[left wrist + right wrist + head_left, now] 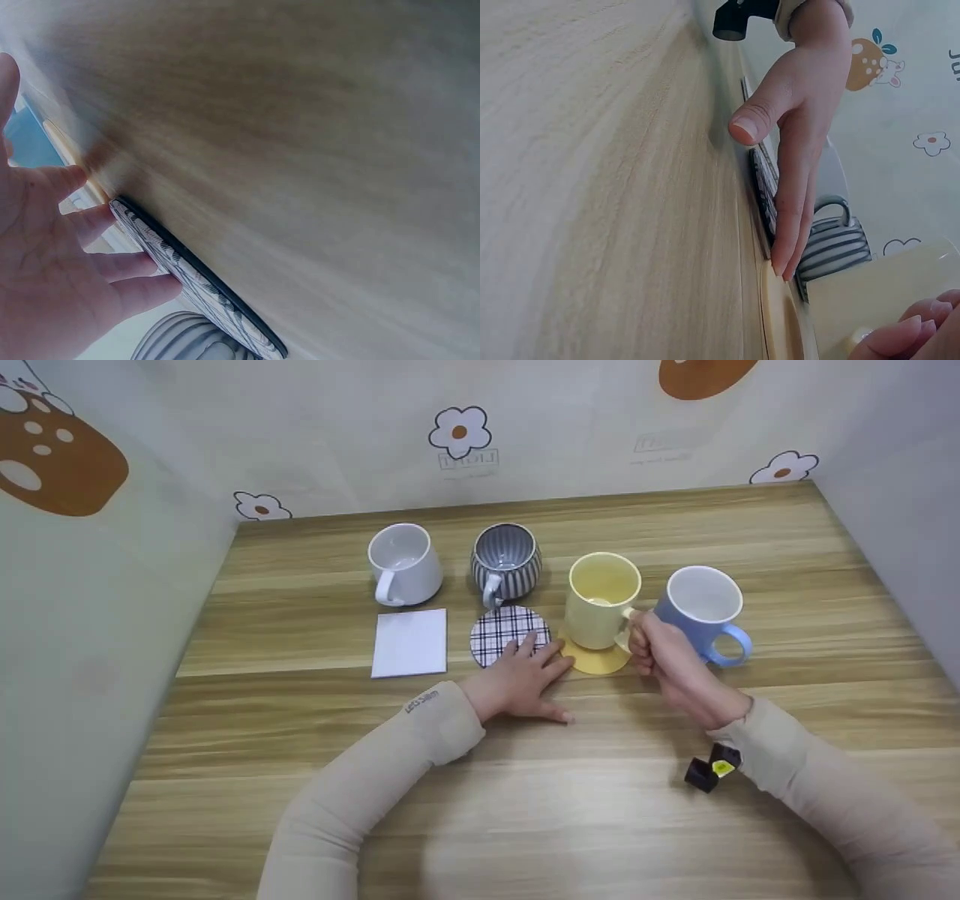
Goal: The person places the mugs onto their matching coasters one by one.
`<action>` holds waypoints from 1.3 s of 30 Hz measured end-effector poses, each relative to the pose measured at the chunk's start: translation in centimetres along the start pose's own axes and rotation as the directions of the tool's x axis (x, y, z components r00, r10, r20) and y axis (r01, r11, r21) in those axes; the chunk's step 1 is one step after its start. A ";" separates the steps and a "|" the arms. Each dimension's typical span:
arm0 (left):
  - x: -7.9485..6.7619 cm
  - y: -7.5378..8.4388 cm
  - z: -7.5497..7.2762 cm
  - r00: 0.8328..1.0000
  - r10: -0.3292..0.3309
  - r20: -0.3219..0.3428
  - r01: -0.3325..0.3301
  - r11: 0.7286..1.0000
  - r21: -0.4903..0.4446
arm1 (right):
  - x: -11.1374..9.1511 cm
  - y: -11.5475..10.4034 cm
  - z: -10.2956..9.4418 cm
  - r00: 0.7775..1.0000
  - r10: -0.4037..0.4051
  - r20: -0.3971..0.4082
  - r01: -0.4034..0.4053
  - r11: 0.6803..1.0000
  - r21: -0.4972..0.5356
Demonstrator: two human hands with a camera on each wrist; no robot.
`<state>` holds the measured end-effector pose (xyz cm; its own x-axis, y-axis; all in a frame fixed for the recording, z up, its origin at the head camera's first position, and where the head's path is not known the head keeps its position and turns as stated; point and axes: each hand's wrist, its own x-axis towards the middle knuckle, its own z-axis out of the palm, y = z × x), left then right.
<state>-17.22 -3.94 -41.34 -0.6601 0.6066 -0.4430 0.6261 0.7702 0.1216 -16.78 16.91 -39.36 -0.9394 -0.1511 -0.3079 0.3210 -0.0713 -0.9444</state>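
Observation:
My right hand grips the handle of a pale yellow mug, which stands upright over a round yellow coaster. In the right wrist view the mug's base is close beside the coaster, and my curled fingers show at the lower corner. My left hand lies spread with straight fingers. Its fingertips reach the near edge of the yellow coaster and overlap a round plaid coaster. From the left wrist, the dark-edged plaid coaster shows right at the fingertips.
A blue mug stands just right of my right hand. Behind the plaid coaster is a striped mug, and left of it a white mug behind a square white coaster. A patterned wall closes off the table's back.

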 end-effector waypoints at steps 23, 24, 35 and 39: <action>-0.1 0.0 0.0 1.000 -0.005 -0.011 0.005 1.000 -0.015 | -0.9 0.9 -0.7 1.000 0.022 -0.008 -0.022 0.999 -0.039; -0.1 0.0 0.0 1.000 -0.004 -0.011 0.004 1.000 -0.013 | -0.9 0.9 -0.7 1.000 0.021 -0.007 -0.021 0.999 -0.038; -0.2 0.2 -0.1 1.000 -0.010 -0.001 0.010 1.000 -0.013 | -0.9 1.3 -0.9 0.999 0.028 -0.021 -0.029 1.000 -0.009; -0.2 0.2 -0.2 1.000 -0.010 -0.002 0.010 1.000 -0.007 | -0.9 1.3 -0.9 0.999 0.029 -0.015 -0.029 1.000 -0.005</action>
<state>-17.01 -3.90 -41.05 -0.6668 0.5995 -0.4427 0.6169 0.7773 0.1236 -15.61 17.81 -40.38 -0.9313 -0.1384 -0.3370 0.3478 -0.0620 -0.9355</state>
